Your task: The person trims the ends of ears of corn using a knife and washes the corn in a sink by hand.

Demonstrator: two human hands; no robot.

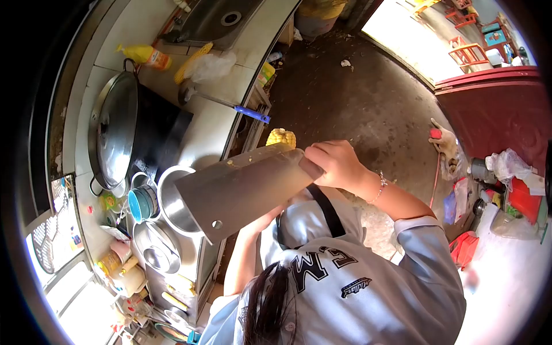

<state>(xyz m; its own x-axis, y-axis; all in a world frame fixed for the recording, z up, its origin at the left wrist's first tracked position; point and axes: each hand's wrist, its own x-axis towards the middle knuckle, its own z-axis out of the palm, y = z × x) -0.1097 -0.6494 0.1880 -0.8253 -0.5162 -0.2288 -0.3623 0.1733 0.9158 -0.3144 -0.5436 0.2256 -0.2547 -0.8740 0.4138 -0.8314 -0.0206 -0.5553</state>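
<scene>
My right hand (332, 165), with a bracelet at the wrist, is closed around the handle end of a wide cleaver (241, 187). Its broad blade slants down to the left in front of me, with a hole near the far corner and bits of corn on its surface. Above the blade's upper edge shows the end of a yellow corn cob (281, 137); the rest of it is hidden. My left hand (270, 217) reaches up behind the blade, which covers its fingers. A steel pot (167, 192) stands on the counter beside the blade's far end.
Along the left counter are a lidded wok (115, 138), a blue-handled utensil (251, 113), another corn cob (192, 61), a plastic bag (213, 67), a yellow bottle (148, 57) and a sink (230, 34). A dog (445, 142) is on the floor at right.
</scene>
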